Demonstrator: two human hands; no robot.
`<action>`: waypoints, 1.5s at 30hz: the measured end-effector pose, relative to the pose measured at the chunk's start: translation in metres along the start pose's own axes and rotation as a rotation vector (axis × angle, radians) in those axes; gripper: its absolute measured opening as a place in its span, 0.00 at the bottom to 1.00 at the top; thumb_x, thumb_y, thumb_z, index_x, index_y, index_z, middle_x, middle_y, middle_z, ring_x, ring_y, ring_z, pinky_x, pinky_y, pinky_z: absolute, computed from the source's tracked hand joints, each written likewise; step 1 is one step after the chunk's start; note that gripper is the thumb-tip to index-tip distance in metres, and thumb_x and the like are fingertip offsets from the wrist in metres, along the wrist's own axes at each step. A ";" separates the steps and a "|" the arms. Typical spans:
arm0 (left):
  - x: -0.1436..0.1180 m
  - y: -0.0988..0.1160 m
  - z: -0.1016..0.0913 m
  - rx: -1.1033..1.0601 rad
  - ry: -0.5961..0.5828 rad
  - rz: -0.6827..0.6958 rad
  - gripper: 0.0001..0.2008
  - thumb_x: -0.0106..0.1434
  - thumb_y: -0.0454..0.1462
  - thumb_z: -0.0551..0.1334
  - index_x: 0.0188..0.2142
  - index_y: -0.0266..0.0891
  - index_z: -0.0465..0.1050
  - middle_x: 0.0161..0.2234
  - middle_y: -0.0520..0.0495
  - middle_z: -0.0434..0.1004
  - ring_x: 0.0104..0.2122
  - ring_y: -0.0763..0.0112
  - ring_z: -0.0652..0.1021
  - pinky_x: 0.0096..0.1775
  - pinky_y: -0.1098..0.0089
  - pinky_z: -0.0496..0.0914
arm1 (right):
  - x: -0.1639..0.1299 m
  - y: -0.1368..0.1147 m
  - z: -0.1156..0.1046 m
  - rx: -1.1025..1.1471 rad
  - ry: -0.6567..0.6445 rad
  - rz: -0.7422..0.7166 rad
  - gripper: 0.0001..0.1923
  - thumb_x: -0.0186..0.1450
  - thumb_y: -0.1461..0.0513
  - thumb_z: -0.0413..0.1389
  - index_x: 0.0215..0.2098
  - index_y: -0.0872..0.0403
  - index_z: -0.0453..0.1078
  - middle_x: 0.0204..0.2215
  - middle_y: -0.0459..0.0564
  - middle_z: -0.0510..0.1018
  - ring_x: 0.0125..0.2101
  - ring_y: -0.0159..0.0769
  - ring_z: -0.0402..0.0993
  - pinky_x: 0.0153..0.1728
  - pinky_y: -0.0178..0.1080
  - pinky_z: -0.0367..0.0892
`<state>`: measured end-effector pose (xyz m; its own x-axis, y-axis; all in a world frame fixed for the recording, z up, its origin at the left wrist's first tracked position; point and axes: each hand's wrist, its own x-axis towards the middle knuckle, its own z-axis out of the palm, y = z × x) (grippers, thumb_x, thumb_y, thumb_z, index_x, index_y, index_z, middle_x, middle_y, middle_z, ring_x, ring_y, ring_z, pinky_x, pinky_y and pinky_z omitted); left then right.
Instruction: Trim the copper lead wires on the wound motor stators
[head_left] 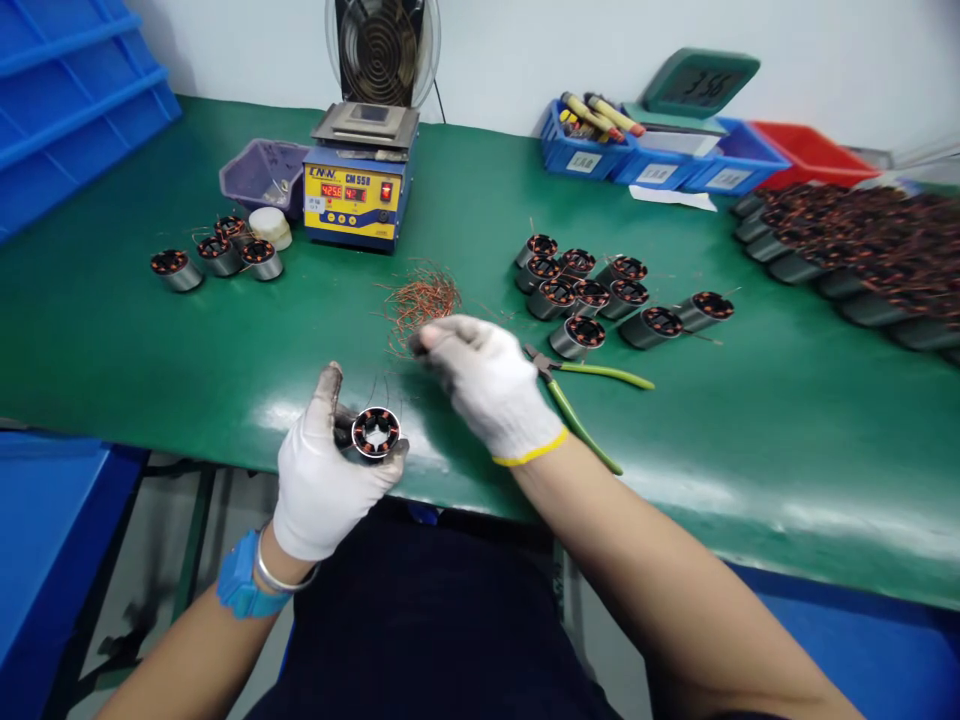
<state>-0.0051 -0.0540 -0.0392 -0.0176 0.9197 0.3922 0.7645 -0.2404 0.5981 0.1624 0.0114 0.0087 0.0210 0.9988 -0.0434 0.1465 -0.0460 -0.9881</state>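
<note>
My left hand (334,480), in a white glove with darkened fingertips, is closed round a motor stator (376,434). Copper windings ring the stator's open centre, and thin wire ends stick up from its far side. My right hand (480,380), gloved too, has its fingers pinched together at the near edge of a pile of copper wire scraps (421,302). Motion blurs those fingertips, and whatever they may hold does not show. Diagonal cutters (581,395) with green handles lie spread beside the right hand.
Several stators (577,295) stand right of the scraps, others (220,256) at left near a white round block (271,228). Behind are a solder pot unit (351,200), a purple bin (259,170) and blue bins (585,150). Many stacked stators (855,250) fill the right side.
</note>
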 end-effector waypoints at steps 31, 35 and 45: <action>0.050 0.014 -0.035 -0.420 -0.517 -0.339 0.14 0.56 0.48 0.64 0.31 0.41 0.79 0.22 0.48 0.79 0.20 0.65 0.77 0.21 0.67 0.72 | -0.016 0.009 -0.008 -0.853 -0.450 -0.384 0.25 0.51 0.50 0.67 0.42 0.55 0.76 0.38 0.52 0.78 0.43 0.46 0.75 0.62 0.54 0.49; 0.061 0.017 -0.024 -0.457 -0.502 -0.253 0.09 0.54 0.44 0.66 0.28 0.41 0.79 0.27 0.47 0.81 0.28 0.63 0.80 0.32 0.65 0.75 | -0.013 0.007 -0.020 -0.814 -0.555 -0.424 0.24 0.53 0.54 0.67 0.45 0.56 0.75 0.43 0.54 0.79 0.46 0.46 0.74 0.64 0.55 0.46; 0.086 0.008 -0.021 -0.702 -0.143 -0.411 0.15 0.53 0.45 0.67 0.35 0.37 0.78 0.24 0.52 0.72 0.20 0.77 0.70 0.22 0.76 0.63 | -0.013 0.014 -0.023 -0.775 -0.556 -0.497 0.26 0.55 0.53 0.67 0.49 0.54 0.75 0.44 0.52 0.78 0.46 0.46 0.73 0.64 0.57 0.45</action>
<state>-0.0140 0.0163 0.0140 -0.0896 0.9958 -0.0178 0.1331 0.0297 0.9907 0.1870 -0.0025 -0.0017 -0.6378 0.7656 0.0839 0.6058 0.5660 -0.5592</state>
